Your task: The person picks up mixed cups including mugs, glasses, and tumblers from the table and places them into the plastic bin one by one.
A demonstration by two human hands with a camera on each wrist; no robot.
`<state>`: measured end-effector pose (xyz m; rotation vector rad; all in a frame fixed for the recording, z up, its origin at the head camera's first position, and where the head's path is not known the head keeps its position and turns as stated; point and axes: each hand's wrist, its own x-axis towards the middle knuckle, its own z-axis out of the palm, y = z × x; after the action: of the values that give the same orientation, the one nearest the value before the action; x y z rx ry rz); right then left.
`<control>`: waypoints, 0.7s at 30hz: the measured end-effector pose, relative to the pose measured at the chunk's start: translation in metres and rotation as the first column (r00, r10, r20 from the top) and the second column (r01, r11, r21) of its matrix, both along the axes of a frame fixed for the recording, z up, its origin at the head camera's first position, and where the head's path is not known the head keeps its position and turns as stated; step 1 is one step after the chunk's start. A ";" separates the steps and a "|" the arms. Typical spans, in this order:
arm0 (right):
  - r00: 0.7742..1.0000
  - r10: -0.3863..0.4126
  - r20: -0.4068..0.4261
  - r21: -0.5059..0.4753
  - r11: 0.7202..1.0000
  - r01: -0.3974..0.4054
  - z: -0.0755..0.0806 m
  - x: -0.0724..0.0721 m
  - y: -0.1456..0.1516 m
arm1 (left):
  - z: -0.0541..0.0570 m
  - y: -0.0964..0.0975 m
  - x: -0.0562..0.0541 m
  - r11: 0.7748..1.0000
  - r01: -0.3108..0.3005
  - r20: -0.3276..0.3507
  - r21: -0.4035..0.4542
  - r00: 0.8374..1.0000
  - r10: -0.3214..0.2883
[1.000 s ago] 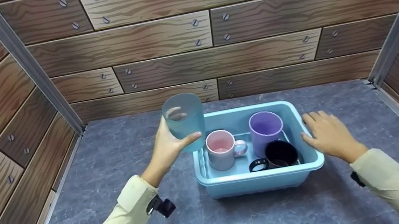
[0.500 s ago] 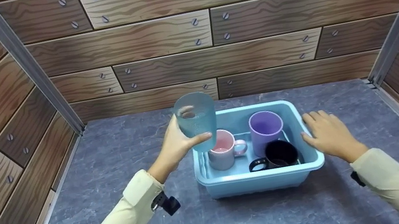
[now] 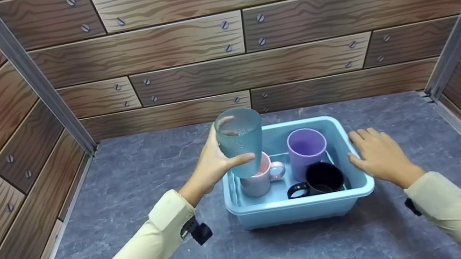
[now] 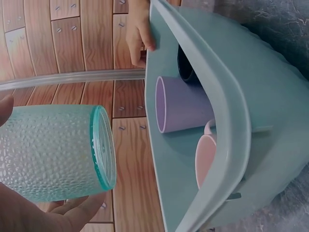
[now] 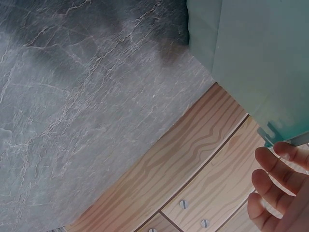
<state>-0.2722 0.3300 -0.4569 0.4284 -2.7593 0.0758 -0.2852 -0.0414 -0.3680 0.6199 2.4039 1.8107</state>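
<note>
My left hand [image 3: 208, 167] grips a translucent teal tumbler [image 3: 243, 144], its thumb across the near side and fingers behind. The tumbler is upright above the left part of a light blue tub [image 3: 294, 211], in front of a pink mug [image 3: 257, 187] in the head view. In the left wrist view its pebbled wall [image 4: 48, 150] is plain. A purple cup [image 3: 307, 149] and a black mug [image 3: 325, 177] also stand inside the tub. My right hand [image 3: 380, 156] rests at the tub's right rim, fingers loosely extended; in the right wrist view its fingertips [image 5: 264, 154] are by the rim.
The tub stands on a grey marbled tabletop [image 3: 148, 172]. Wood-patterned panels [image 3: 186, 42] form walls at the back and both sides, with metal strips [image 3: 32, 79] at the corners. A dark wrist device [image 3: 201, 233] hangs under the left sleeve.
My left hand has carried the tumbler to the right, from the tub's left edge to over the pink mug, which it now partly covers. My right hand and the tub have stayed still.
</note>
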 end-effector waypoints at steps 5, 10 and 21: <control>1.000 0.001 0.013 -0.006 1.000 -0.001 0.000 0.000 0.000 | -0.001 0.002 0.000 1.000 0.025 0.000 -0.018 1.000 -0.025; 1.000 0.008 0.008 -0.010 1.000 -0.008 0.000 0.000 0.001 | -0.003 0.004 -0.003 0.999 0.045 0.025 0.005 0.999 -0.045; 1.000 0.012 -0.021 -0.008 1.000 -0.012 -0.001 -0.001 0.000 | -0.001 0.009 -0.004 0.997 0.071 0.058 -0.040 0.996 -0.069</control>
<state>-0.2728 0.3297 -0.4579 0.4415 -2.7353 0.0852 -0.2897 -0.0320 -0.3694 0.6321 2.3468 1.7222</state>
